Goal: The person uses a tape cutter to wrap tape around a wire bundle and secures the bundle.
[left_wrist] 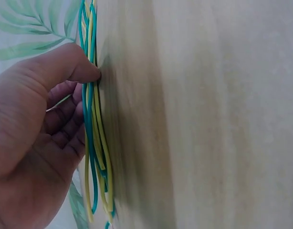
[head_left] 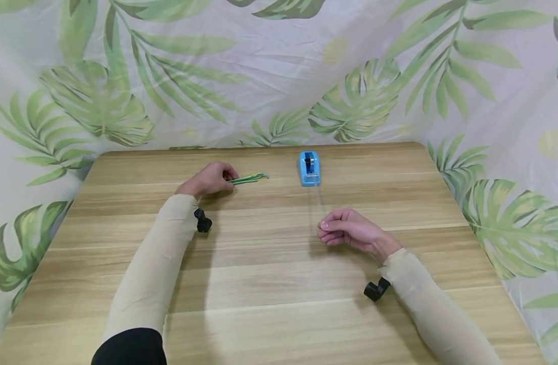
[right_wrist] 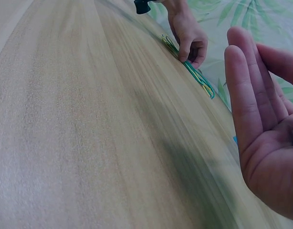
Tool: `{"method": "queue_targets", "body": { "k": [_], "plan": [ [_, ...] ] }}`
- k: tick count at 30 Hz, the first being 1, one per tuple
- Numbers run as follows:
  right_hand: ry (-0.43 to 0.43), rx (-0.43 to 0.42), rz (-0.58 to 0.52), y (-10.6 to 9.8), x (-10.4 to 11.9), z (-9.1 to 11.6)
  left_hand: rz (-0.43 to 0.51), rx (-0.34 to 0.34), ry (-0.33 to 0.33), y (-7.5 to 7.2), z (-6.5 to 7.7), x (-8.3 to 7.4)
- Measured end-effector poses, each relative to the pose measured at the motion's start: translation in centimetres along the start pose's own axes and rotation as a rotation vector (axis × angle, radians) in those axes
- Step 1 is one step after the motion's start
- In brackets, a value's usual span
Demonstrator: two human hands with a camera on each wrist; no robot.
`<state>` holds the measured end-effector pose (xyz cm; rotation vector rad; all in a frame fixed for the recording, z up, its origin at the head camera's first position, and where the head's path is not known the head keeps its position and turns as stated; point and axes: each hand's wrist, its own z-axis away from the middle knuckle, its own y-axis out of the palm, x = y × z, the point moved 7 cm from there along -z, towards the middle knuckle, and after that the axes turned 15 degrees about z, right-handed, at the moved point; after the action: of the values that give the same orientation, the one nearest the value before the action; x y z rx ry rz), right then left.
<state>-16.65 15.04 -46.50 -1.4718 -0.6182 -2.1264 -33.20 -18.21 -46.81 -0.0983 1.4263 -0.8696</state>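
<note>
A bundle of green and yellow wires (left_wrist: pixel 91 114) is pinched between the thumb and fingers of my left hand (head_left: pixel 212 178), just above the table's far left part. In the left wrist view the wires are bent into loops, with some cut ends. Toward the back stands a blue tape dispenser (head_left: pixel 309 168). From its front a strip of clear tape (head_left: pixel 319 197) stretches toward me, and my right hand (head_left: pixel 349 230) pinches the free end between thumb and index finger. The right wrist view shows the other fingers of that hand fairly straight; the tape cannot be made out there.
Under both hands lies a wood-grain table (head_left: pixel 269 304). A leaf-patterned cloth (head_left: pixel 279 76) hangs behind its back edge and along the sides. A black wrist mount (head_left: pixel 203 221) sits on the left sleeve and another black mount (head_left: pixel 376 289) on the right.
</note>
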Motion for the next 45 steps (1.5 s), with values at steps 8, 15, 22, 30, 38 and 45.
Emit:
{"method": "queue_targets", "body": {
  "k": [8, 15, 22, 30, 38, 45],
  "plan": [
    [0.006, -0.01, -0.009, -0.2, -0.2, 0.0, -0.085, 0.03, -0.002, 0.1, -0.4, -0.9],
    [-0.003, 0.0, -0.011, -0.3, -0.4, 0.0, -0.205, 0.079, -0.025, 0.4, -0.8, -1.6],
    [0.003, -0.005, -0.006, -0.2, -0.4, 0.0, -0.261, 0.115, -0.042, 0.6, -1.0, -1.6],
    [0.015, -0.013, -0.023, -0.2, -0.5, 0.1, -0.289, 0.123, -0.005, 0.6, -1.0, -2.0],
    [0.013, -0.013, -0.027, -0.2, -0.4, 0.1, -0.348, 0.135, -0.016, 0.7, -0.9, -2.0],
    [0.021, -0.015, -0.026, -0.2, -0.7, 0.2, -0.422, 0.138, -0.019, 0.9, -0.6, -2.2]
  ]
}}
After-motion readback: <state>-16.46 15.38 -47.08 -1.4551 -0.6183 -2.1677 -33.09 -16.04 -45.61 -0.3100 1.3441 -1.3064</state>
